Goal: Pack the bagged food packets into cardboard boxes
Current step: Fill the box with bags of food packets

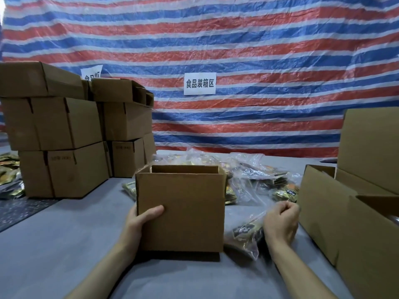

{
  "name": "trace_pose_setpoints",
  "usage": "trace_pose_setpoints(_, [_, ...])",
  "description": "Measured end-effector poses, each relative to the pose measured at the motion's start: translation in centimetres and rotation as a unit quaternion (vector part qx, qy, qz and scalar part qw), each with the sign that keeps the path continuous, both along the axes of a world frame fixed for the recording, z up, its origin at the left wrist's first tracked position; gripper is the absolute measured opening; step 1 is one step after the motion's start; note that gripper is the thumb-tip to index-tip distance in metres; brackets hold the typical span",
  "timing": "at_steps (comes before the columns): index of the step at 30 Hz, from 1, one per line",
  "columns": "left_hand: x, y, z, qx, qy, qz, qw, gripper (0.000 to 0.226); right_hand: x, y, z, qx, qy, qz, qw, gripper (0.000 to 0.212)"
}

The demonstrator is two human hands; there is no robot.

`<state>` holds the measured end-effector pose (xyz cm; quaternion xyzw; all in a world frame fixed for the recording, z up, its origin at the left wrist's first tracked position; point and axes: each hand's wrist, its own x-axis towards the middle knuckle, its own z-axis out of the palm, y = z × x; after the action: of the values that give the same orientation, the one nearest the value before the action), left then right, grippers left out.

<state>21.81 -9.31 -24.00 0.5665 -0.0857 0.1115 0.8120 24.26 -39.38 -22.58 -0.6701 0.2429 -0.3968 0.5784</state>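
Gripped at 8 o'clock corner by left hand (138, 221), thumb across front panel: open-topped corrugated cardboard box (180, 210), rectangular, matte brown. At its 4 o'clock, crinkled clear bag of packets (244, 234) beneath right hand (280, 221), fingers curled; grasp undeterminable.

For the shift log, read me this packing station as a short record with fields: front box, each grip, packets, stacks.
Front box: plain brown cardboard box, upright on the grey table, top open, contents hidden.
Left grip: holds the box's left edge, thumb on its front.
Right grip: fingers curled at a clear plastic bag of dark-and-gold food packets; hold unclear.
Packets: more clear bags piled behind and right of the box.
Left stack: closed brown cartons, three high.
Right side: open-topped brown cartons.
Backdrop: red, white and blue striped tarp.
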Motion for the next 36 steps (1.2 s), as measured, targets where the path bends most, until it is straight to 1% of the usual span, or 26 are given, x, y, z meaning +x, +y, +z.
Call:
trace_pose_setpoints(2, [-0.1,-0.1,-0.1,0.005,-0.007,-0.007,1.0,0.075,0.2,-0.4,0.1,-0.012,0.021,-0.002,1.0,0.011])
trace_pose_setpoints(5, [0.0,0.1,-0.1,-0.002,-0.01,0.001,1.0,0.06,0.4,-0.6,-0.3,-0.049,0.073,0.018,0.996,0.014])
trace_pose_setpoints(6, [0.0,0.1,-0.1,0.001,-0.01,0.005,1.0,0.061,0.4,-0.7,-0.6,-0.061,0.092,0.026,0.994,0.014])
trace_pose_setpoints(7, [0.0,0.0,-0.1,0.008,-0.012,0.011,1.0,0.066,0.4,-0.7,-0.9,-0.077,0.106,0.036,0.991,0.013])
trace_pose_setpoints(9, [0.0,-0.1,-0.1,0.018,-0.017,0.026,0.999,0.081,0.3,-1.0,-1.2,-0.132,0.13,0.052,0.981,0.005])
trace_pose_setpoints(10, [0.1,-0.2,-0.1,0.019,-0.021,0.037,0.999,0.085,0.2,-1.1,-1.2,-0.168,0.134,0.055,0.975,0.007])
trace_pose_setpoints(11, [0.1,-0.2,-0.1,0.021,-0.025,0.049,0.998,0.087,0.1,-1.2,-1.0,-0.204,0.126,0.053,0.969,0.014])
trace_pose_setpoints(12, [0.2,-0.2,-0.1,0.027,-0.029,0.062,0.997,0.088,0.0,-1.1,-0.7,-0.231,0.104,0.05,0.966,0.018])
trace_pose_setpoints(14, [0.3,-0.1,-0.1,0.045,-0.031,0.091,0.994,0.096,-0.4,-0.4,0.0,-0.273,0.058,0.053,0.959,0.016])
trace_pose_setpoints(15, [0.4,0.0,-0.2,0.055,-0.029,0.105,0.993,0.102,-0.6,-0.1,0.4,-0.284,0.053,0.072,0.955,0.018])
trace_pose_setpoints(16, [0.5,0.0,-0.2,0.063,-0.024,0.116,0.991,0.107,-0.7,0.3,0.8,-0.294,0.076,0.099,0.948,0.026])
trace_pose_setpoints(17, [0.5,0.0,-0.2,0.066,-0.019,0.122,0.99,0.112,-1.0,0.6,1.3,-0.311,0.121,0.13,0.933,0.037])
trace_pose_setpoints(19, [0.6,0.1,-0.2,0.065,-0.012,0.124,0.99,0.115,-1.5,1.0,2.6,-0.369,0.237,0.18,0.881,0.056])
trace_pose_setpoints(21, [0.6,0.0,-0.2,0.066,-0.008,0.118,0.991,0.117,-2.3,1.2,3.9,-0.413,0.346,0.213,0.815,0.063])
trace_pose_setpoints(22, [0.6,-0.1,-0.2,0.067,-0.007,0.114,0.991,0.117,-2.7,1.3,4.5,-0.419,0.391,0.234,0.785,0.069])
trace_pose_setpoints(24, [0.5,-0.3,-0.2,0.07,-0.01,0.104,0.992,0.117,-3.5,1.6,5.0,-0.405,0.449,0.297,0.739,0.073])
trace_pose_setpoints(25, [0.4,-0.4,-0.2,0.07,-0.012,0.097,0.993,0.115,-3.8,1.7,4.9,-0.393,0.46,0.326,0.727,0.071])
trace_pose_setpoints(26, [0.4,-0.4,-0.1,0.071,-0.014,0.091,0.993,0.114,-3.9,1.9,4.7,-0.384,0.461,0.337,0.725,0.068])
trace_pose_setpoints(27, [0.2,-0.5,-0.1,0.073,-0.016,0.087,0.993,0.113,-4.0,2.1,4.3,-0.386,0.455,0.325,0.734,0.063])
trace_pose_setpoints(28, [0.2,-0.5,0.0,0.076,-0.019,0.087,0.993,0.112,-4.0,2.2,4.1,-0.394,0.437,0.299,0.751,0.059])
trace_pose_setpoints(30, [0.2,-0.5,0.2,0.092,-0.017,0.094,0.991,0.117,-3.7,2.2,3.2,-0.395,0.38,0.254,0.797,0.05])
trace_pose_setpoints(32, [0.2,-0.4,0.3,0.101,-0.008,0.1,0.99,0.123,-3.3,2.2,2.2,-0.371,0.323,0.227,0.84,0.049])
trace_pose_setpoints(34, [0.2,-0.4,0.3,0.105,-0.009,0.098,0.99,0.121,-3.1,1.9,1.5,-0.345,0.316,0.196,0.862,0.059])
trace_pose_setpoints(36, [0.1,-0.5,0.3,0.105,-0.012,0.087,0.991,0.117,-2.9,1.5,1.0,-0.343,0.347,0.164,0.858,0.083])
